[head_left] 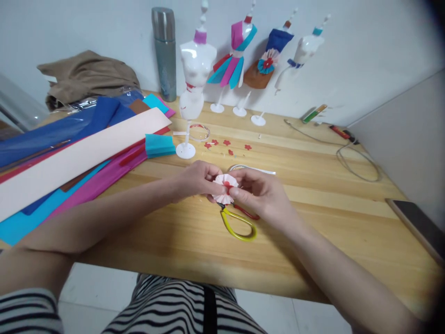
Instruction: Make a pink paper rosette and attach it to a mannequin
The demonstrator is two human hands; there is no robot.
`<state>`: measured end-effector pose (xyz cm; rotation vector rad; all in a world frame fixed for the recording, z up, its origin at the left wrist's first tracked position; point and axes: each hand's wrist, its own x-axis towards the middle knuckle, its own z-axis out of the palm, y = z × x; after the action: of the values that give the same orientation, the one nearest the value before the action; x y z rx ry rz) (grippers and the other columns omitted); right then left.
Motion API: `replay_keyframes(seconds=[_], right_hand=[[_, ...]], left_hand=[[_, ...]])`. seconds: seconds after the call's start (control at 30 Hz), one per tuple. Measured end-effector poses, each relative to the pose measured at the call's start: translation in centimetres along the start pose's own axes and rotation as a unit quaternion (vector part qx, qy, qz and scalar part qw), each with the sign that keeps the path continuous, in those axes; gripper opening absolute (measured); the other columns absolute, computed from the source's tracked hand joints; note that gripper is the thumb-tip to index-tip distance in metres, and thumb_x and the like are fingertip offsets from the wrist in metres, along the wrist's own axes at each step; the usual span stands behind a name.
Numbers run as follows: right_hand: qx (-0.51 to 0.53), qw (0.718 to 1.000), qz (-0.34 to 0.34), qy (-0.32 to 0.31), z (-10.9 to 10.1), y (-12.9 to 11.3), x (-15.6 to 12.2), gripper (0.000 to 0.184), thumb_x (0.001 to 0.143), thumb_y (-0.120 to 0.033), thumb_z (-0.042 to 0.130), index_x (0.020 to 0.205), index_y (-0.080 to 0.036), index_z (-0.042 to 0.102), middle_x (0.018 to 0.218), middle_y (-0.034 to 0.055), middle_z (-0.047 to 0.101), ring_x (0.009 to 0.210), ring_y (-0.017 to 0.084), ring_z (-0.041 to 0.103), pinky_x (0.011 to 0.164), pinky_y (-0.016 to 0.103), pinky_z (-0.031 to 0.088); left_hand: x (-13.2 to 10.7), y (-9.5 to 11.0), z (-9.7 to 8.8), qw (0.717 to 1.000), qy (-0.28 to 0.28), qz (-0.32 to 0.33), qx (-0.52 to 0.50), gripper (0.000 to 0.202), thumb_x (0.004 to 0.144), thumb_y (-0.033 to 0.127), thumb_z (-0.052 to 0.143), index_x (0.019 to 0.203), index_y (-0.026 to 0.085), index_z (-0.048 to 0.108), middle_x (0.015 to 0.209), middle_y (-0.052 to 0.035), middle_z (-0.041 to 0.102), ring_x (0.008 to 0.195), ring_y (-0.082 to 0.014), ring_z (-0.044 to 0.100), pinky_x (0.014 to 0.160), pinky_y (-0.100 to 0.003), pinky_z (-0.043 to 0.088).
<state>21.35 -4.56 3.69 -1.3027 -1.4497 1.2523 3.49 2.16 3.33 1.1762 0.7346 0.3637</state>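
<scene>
Between my two hands is a round pleated rosette (221,181) of pale pink paper or fabric, with a small red flower (227,184) at its centre. My left hand (200,181) pinches the rosette from the left, thumb on its front. From the right, my right hand (259,190) is closed at the rosette's edge, its thumb and fingertips at the red flower. Under the hands lie scissors (239,225) with a yellow and a red handle loop; their blades are mostly hidden. Several small red flower cut-outs (226,143) lie beyond the hands.
A white mannequin (198,60) stands behind my left hand; several dressed mannequins (239,41) lean on the wall. Coloured strips (86,155) spread over the left side. A steel flask (165,60), a thin cable (358,169) and a phone (417,225) are also on the table.
</scene>
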Motion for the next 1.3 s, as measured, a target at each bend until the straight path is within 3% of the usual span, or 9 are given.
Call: replay_keyframes(seconds=[0.17,0.37,0.5,0.67,0.77,0.9,1.3], right_hand=[[0.047,0.998,0.028,0.019,0.4,-1.3,1.4,0.037,0.063,-0.046,0.085,0.075,-0.019,0.063,0.066,-0.0002,0.065,0.056,0.013,0.059,0.055,0.028,0.049],[0.062,0.997,-0.03,0.035,0.5,-2.8,2.7,0.032,0.068,-0.045,0.083,0.067,-0.02,0.061,0.059,-0.0026,0.061,0.053,0.011,0.054,0.057,0.028,0.049],[0.064,0.996,-0.045,0.046,0.8,-3.5,3.5,0.034,0.064,-0.046,0.086,0.065,-0.022,0.063,0.057,-0.0033,0.061,0.05,0.011,0.053,0.054,0.028,0.049],[0.072,0.994,-0.063,0.044,1.1,-4.0,4.1,0.03,0.066,-0.043,0.084,0.067,-0.021,0.063,0.059,-0.0029,0.062,0.051,0.01,0.054,0.053,0.027,0.047],[0.076,0.994,-0.078,0.031,1.2,-4.0,4.3,0.026,0.072,-0.04,0.08,0.07,-0.021,0.063,0.06,-0.0031,0.061,0.053,0.01,0.055,0.054,0.026,0.046],[0.052,0.996,-0.072,0.013,1.2,-3.7,4.8,0.031,0.066,-0.039,0.084,0.07,-0.021,0.059,0.061,-0.0023,0.063,0.053,0.012,0.057,0.053,0.027,0.046],[0.003,0.998,-0.05,0.043,1.2,-2.5,5.5,0.024,0.066,-0.034,0.079,0.065,-0.022,0.058,0.058,-0.0012,0.061,0.051,0.013,0.052,0.049,0.027,0.04]], left_hand=[[-0.7,0.7,-0.6,0.998,-0.017,0.028,-0.054,0.021,0.06,0.019,0.083,0.073,0.01,0.069,0.068,-0.004,0.071,0.061,-0.0108,0.065,0.061,-0.022,0.054],[-1.4,1.9,-1.6,0.993,-0.015,0.072,-0.096,0.034,0.063,0.03,0.085,0.087,0.009,0.074,0.08,-0.0078,0.073,0.071,-0.0141,0.067,0.066,-0.026,0.057],[-1.7,2.4,-1.8,0.991,0.026,0.087,-0.096,0.026,0.065,0.026,0.082,0.082,0.008,0.074,0.078,-0.0085,0.073,0.07,-0.0152,0.068,0.067,-0.029,0.059],[-2.0,3.0,-1.7,0.989,0.068,0.1,-0.082,0.014,0.063,0.017,0.077,0.073,0.009,0.072,0.068,-0.0042,0.071,0.061,-0.0115,0.065,0.062,-0.024,0.058],[-2.0,3.5,-1.7,0.99,0.076,0.094,-0.07,0.01,0.063,0.015,0.075,0.07,0.009,0.07,0.064,-0.0026,0.069,0.057,-0.0098,0.063,0.06,-0.022,0.056],[-1.9,4.0,-1.6,0.992,0.095,0.076,-0.045,0.006,0.061,0.011,0.072,0.063,0.01,0.066,0.057,-0.0009,0.067,0.055,-0.0087,0.061,0.057,-0.02,0.052],[-1.4,3.8,-1.8,0.991,0.112,0.068,-0.003,0.007,0.057,0.012,0.068,0.062,0.01,0.064,0.057,0.0001,0.065,0.058,-0.0077,0.059,0.059,-0.018,0.045]])
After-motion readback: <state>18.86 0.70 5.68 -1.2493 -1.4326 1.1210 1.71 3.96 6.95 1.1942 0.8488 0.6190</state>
